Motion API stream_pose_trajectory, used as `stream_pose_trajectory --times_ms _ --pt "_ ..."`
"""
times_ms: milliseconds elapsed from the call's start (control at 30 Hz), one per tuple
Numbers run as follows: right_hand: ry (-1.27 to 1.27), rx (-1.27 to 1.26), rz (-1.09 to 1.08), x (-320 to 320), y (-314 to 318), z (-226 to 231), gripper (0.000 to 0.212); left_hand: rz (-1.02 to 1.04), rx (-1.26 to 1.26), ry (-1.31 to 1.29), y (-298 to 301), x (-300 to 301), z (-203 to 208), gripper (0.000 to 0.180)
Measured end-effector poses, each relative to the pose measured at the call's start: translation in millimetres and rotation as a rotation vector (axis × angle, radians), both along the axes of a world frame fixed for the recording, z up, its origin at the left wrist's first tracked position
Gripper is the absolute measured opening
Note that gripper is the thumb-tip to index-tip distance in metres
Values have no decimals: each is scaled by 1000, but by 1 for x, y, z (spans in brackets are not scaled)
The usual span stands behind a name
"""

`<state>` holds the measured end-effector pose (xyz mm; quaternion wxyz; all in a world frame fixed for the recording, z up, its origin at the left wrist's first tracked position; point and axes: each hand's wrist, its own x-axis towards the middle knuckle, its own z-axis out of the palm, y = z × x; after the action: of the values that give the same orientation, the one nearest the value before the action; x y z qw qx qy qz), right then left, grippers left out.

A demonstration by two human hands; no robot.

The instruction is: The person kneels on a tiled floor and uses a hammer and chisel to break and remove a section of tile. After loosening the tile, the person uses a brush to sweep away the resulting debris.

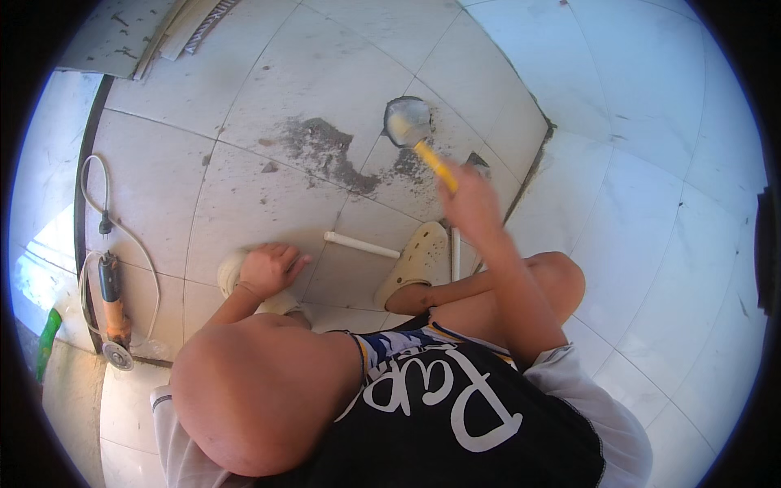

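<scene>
My right hand (pixel 470 203) is closed around a yellow-handled tool (pixel 437 165). Motion blurs its far end, so its kind is unclear. That end is over a round, whitish-grey patch (pixel 417 116) with a dark, ragged rim in the tiled floor. To the left of it, grey rubble and dust (pixel 329 150) lie on the tiles. My left hand (pixel 272 268) hangs near my left shoe with its fingers loosely bent and thumb apart, holding nothing. Between my feet, a white pipe (pixel 362 244) lies on the floor, one end close to my right clog (pixel 419 264).
An orange angle grinder (pixel 115 313) lies at the left with its grey cord (pixel 134 232) looped beside it. Another white pipe (pixel 455 252) is right of the clog. A dark chunk (pixel 477 161) sits beyond my right wrist. Strips and a board (pixel 114 37) are at far left.
</scene>
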<state>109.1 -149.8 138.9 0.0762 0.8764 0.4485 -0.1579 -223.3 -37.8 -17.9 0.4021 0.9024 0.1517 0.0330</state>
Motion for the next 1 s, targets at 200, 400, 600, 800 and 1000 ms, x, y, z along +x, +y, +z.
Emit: stream_pose_trajectory --times_ms 200,400,600,800,1000 --pt "-162 9 95 119 24 -37 32 -28 28 7 -2 2 0 27" --pt "-66 -181 7 77 -45 -70 36 -29 40 6 -8 2 4 27" --pt "133 -219 -82 4 -65 -42 37 -44 35 -11 2 3 0 27" --pt "167 -37 -221 5 -48 -7 33 -29 24 -3 2 0 1 27" --pt "129 -193 -356 -3 -7 -46 31 -30 23 -16 1 -1 -2 27"
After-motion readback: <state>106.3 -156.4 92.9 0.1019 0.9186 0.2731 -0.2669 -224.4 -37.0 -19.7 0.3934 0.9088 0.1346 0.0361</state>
